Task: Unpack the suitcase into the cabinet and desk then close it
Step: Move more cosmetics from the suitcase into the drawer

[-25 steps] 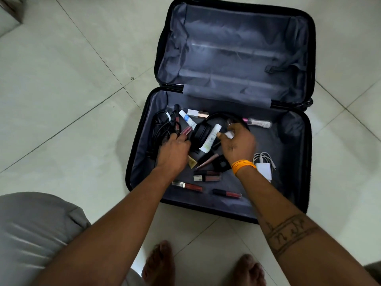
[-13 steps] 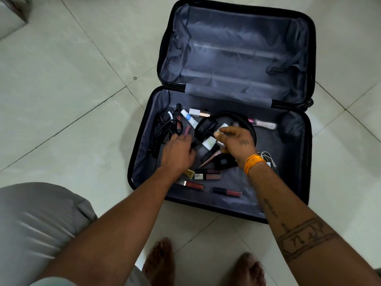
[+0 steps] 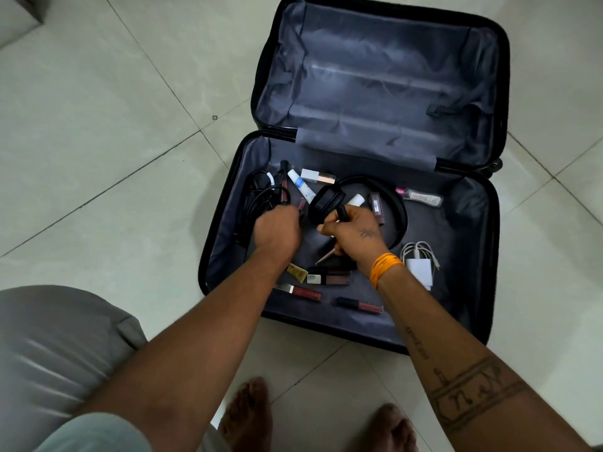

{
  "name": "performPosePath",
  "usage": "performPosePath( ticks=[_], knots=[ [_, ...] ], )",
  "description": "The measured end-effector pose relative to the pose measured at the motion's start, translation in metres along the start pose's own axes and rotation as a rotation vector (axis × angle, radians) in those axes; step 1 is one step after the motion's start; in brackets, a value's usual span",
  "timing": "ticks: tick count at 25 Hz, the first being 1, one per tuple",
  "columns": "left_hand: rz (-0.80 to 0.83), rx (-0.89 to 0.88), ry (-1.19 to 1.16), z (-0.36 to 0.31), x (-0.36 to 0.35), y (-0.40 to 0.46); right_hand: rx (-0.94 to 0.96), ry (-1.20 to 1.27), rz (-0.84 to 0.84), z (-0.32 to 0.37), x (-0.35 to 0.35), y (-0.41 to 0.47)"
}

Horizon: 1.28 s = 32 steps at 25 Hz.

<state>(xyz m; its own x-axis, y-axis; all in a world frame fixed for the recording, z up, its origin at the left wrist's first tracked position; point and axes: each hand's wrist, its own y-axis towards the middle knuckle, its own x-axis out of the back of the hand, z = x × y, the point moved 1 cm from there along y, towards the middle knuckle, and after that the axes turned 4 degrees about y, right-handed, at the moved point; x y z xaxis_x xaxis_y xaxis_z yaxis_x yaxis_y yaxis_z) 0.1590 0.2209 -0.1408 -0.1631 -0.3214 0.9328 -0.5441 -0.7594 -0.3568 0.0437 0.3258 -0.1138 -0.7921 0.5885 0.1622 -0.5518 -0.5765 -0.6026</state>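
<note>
Lying open flat on the tiled floor (image 3: 98, 132), suitcase (image 3: 489, 262) with the far half bare and all the loose items pooled in the near half, handy for scooping up in bunches. Gathering small things two-handed, apparently to cut trips to the cabinet and desk, neither in view. Closing around a dark tube and more, right hand (image 3: 354, 233), just near of the black headphones (image 3: 329, 200). Curling over something beside the black cables (image 3: 257, 197), left hand (image 3: 277, 230); what it is gripping, impossible to tell. Waiting at the near edge, lip gloss tubes (image 3: 301, 291); sitting to the right, white charger (image 3: 419, 267).
</note>
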Motion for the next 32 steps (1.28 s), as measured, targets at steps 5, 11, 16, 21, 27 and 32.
performPosePath(
  ticks=[5,11,16,21,27,32],
  knots=[
    [0.083,0.107,-0.360,0.020,0.015,0.002,0.598,-0.889,0.004,0.001,-0.019,-0.001],
    [0.314,0.125,-0.837,0.040,0.048,0.003,0.651,-1.022,0.060,-0.006,-0.037,0.005],
    [0.168,0.102,-1.118,0.019,0.051,0.021,0.503,-0.653,-0.106,-0.005,-0.022,0.014],
    [-0.239,0.197,-0.332,0.020,0.039,0.073,0.239,-0.217,-0.163,-0.019,0.007,0.022],
    [-0.114,0.063,0.012,0.012,0.027,0.094,0.105,0.112,-0.163,-0.018,0.032,0.019],
    [-0.127,0.223,-0.426,0.016,0.038,0.092,0.060,0.056,-0.169,-0.019,0.043,0.016]
  ],
)
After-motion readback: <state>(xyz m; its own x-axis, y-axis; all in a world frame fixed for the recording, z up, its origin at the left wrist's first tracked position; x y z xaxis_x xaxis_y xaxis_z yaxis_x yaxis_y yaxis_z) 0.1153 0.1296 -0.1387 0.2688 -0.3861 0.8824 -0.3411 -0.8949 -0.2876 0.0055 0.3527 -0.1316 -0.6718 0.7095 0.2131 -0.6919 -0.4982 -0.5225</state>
